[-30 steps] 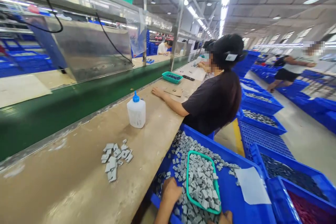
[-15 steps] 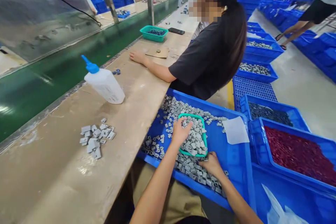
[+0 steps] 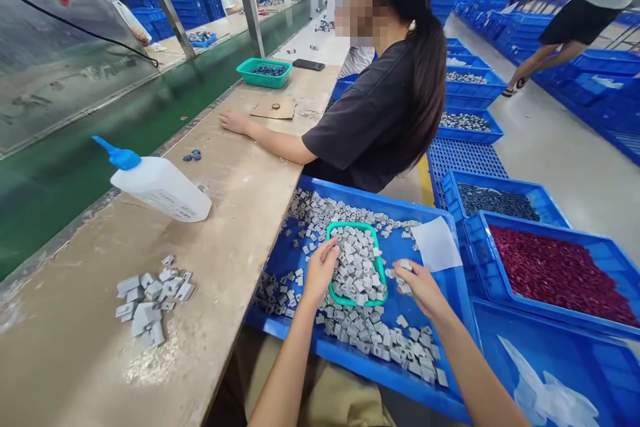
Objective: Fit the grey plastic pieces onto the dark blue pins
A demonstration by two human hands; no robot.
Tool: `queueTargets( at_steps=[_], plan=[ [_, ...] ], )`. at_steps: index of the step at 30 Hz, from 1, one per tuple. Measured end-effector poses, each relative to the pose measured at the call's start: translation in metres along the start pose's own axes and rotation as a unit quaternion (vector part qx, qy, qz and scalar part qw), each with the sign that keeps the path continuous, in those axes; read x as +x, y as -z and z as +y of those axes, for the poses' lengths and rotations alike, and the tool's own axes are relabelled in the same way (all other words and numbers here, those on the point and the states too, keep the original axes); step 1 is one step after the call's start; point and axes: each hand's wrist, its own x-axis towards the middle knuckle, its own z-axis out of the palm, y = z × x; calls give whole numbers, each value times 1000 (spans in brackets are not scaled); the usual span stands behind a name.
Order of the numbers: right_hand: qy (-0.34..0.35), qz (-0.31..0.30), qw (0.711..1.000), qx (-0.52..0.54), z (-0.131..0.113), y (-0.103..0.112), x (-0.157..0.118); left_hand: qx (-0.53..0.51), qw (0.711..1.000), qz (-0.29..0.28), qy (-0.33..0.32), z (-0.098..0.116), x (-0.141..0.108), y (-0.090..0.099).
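Centrally in the head view, the green basket (image 3: pixel 379 267), heaped with grey pieces (image 3: pixel 356 263), sits within the blue tray (image 3: pixel 453 285). My left hand (image 3: pixel 318 275) is at its left rim, fingers curved; whether they grip, I cannot tell. My right hand (image 3: pixel 421 288) pinches several pieces beside it. Judged stiff and light singly, the pieces could spill; the basket is best held by opposite rims.

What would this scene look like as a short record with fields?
Left hand: at the green basket's left rim
Right hand: holding some grey pieces
Basket: full of grey pieces, inside blue tray
Table: white bottle with blue cap, small grey pile
Nearby: person in dark shirt, forearm on table
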Motion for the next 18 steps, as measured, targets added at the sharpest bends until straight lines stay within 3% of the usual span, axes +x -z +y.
queueTargets(
  at_steps=[5, 8, 13, 18],
  plan=[
    [132, 47, 989, 34, -27, -40, 27, 55, 997, 45, 8, -24, 3, -3],
    [182, 31, 982, 31, -33, -54, 34, 77, 994, 69, 31, -39, -2, -8],
    [173, -6, 983, 57, -31, -48, 24, 89, 989, 99, 67, -58, -3, -12],
    [163, -86, 978, 100, -46, -41, 12, 120, 984, 118, 61, -58, 1, -14]
  ],
)
